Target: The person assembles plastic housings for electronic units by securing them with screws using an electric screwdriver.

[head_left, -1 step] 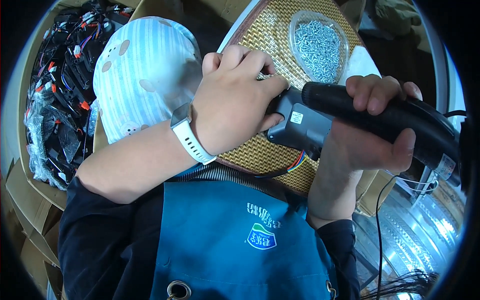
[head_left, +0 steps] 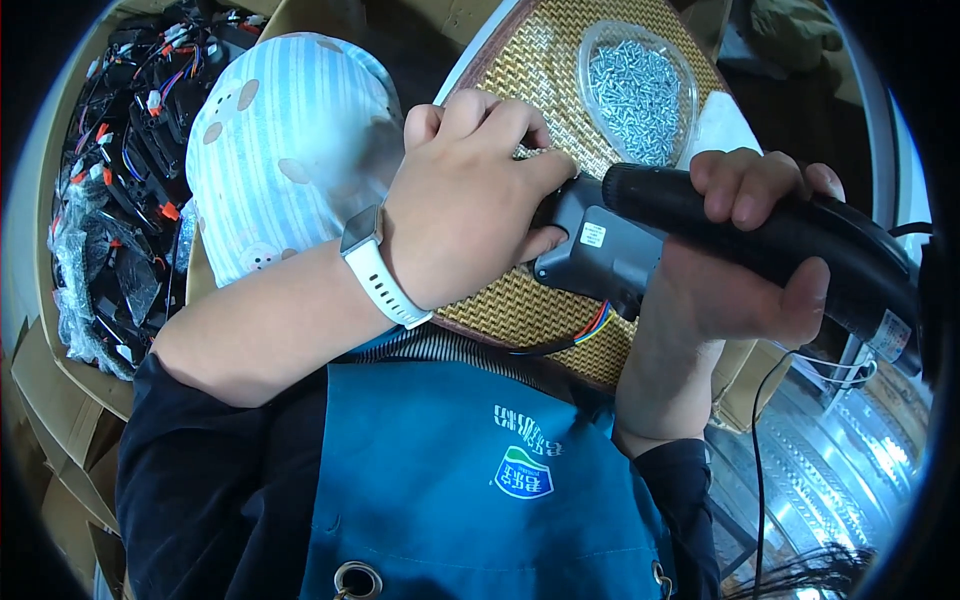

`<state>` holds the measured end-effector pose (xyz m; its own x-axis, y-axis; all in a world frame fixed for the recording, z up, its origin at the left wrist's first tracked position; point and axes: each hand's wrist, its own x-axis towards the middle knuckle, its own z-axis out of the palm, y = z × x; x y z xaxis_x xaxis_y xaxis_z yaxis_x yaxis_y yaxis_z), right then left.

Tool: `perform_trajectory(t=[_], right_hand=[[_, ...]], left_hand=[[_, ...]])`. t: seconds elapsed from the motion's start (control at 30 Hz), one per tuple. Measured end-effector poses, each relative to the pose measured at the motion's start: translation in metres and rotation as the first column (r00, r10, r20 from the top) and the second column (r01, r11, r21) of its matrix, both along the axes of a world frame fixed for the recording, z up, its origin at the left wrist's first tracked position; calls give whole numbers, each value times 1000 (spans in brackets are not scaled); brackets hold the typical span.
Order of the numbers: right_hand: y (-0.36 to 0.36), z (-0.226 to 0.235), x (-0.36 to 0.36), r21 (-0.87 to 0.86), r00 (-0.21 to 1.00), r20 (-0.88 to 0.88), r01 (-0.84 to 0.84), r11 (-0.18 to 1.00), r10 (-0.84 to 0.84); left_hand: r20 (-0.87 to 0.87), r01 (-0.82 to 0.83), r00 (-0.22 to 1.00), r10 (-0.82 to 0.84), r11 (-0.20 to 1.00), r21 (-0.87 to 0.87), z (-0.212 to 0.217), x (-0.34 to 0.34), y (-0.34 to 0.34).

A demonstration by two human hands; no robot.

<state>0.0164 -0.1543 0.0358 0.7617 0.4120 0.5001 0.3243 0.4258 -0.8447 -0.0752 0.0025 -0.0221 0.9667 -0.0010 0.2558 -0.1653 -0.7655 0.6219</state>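
Centrally, one grey module is pinched by the left hand fingers; one black power screwdriver is gripped by the right hand fingers, its tip beside them.

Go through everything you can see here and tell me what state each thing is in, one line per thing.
left hand: closed around the grey part, pressing it onto the mat
right hand: gripping the black electric screwdriver
black electric screwdriver: held almost level, tip hidden behind the left hand
grey part: lying on the woven mat, coloured wires trailing out
clear tray: open, full of small screws
woven mat: flat under the part
cardboard box: open, filled with wired parts
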Motion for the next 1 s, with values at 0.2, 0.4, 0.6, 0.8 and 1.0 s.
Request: perform_trajectory(t=[0.2, 0.4, 0.6, 0.8, 1.0], right_hand=[[-3, -2, 8, -61, 995, 101, -22, 998, 28], [-4, -1, 7, -23, 997, 58, -56, 998, 57], [-3, -1, 9, -80, 992, 86, -90, 993, 97], [10, -3, -5, -113, 995, 35, 94, 989, -91], [7, -2, -8, -169, 990, 62, 133, 977, -124]], left_hand=[[0, -9, 1000, 9, 1000, 7, -1, 1, 0], [-21, 2, 1000, -2, 1000, 13, 0, 2, -1], [-15, -3, 1000, 4, 1000, 22, -1, 3, -2], [-13, 9, 1000, -8, 1000, 26, -1, 2, -1], [-20, 23, 1000, -23, 999, 29, 0, 4, -3]])
